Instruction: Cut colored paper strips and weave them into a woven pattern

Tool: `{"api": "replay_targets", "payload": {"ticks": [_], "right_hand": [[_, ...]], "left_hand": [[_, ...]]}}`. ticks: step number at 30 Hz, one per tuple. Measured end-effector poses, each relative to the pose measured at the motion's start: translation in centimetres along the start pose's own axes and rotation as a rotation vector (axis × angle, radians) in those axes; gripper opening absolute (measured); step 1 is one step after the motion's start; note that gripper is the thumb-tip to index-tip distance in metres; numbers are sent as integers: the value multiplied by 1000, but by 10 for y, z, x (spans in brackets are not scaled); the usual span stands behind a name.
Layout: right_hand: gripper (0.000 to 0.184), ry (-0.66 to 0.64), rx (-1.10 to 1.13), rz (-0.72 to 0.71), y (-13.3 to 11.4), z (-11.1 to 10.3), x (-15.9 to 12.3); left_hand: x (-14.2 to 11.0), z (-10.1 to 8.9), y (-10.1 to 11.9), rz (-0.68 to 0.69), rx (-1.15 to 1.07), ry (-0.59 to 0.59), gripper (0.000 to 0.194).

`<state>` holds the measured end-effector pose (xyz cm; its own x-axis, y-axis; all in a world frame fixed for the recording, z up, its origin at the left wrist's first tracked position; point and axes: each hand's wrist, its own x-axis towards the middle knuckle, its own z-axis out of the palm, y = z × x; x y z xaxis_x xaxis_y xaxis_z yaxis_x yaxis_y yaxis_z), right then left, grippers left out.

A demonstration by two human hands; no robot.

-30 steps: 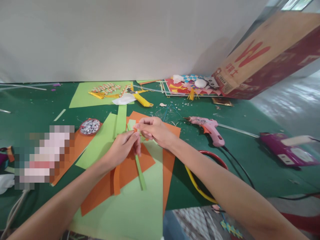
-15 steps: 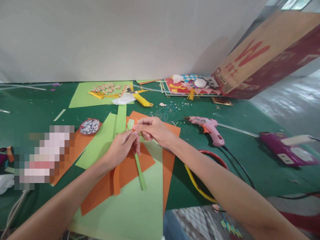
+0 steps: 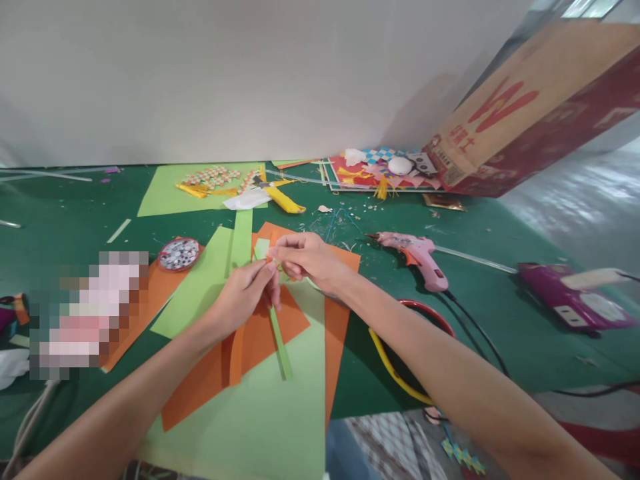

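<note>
My left hand (image 3: 250,285) and my right hand (image 3: 306,259) meet fingertip to fingertip over the stacked paper. Both are closed in a pinch on paper strips. A green paper strip (image 3: 281,343) hangs below the left fingers, its upper end showing just above them. Beside it an orange paper strip (image 3: 236,357) runs down from under my left hand. The small spot where the strips cross is mostly covered by my fingers. Beneath lie orange sheets (image 3: 193,397) and a large light green sheet (image 3: 265,427).
A pink glue gun (image 3: 417,257) lies to the right, near a purple power box (image 3: 565,297). Yellow-handled pliers (image 3: 285,199) and a round box of googly eyes (image 3: 180,255) lie farther back. A paper bag (image 3: 530,113) stands at back right.
The hands stay almost in place, with slight finger movement at the pinch. The orange strip's lower end has swung slightly right.
</note>
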<state>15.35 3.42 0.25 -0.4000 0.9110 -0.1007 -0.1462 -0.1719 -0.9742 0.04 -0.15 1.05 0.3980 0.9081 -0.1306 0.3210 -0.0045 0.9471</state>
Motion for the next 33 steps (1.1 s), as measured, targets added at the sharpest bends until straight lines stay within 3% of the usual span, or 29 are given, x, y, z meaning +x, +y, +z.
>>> {"api": "replay_targets", "payload": {"ticks": [14,22,33], "right_hand": [[40,36,13,-54,4,1,2],[37,-51,35,29,-2,2,-1],[35,28,42,-26,3,2,1]], "left_hand": [[1,1,3,-4,1,-25,36],[0,1,3,19,5,-7,35],[0,1,1,-4,-32,-32,36]]}}
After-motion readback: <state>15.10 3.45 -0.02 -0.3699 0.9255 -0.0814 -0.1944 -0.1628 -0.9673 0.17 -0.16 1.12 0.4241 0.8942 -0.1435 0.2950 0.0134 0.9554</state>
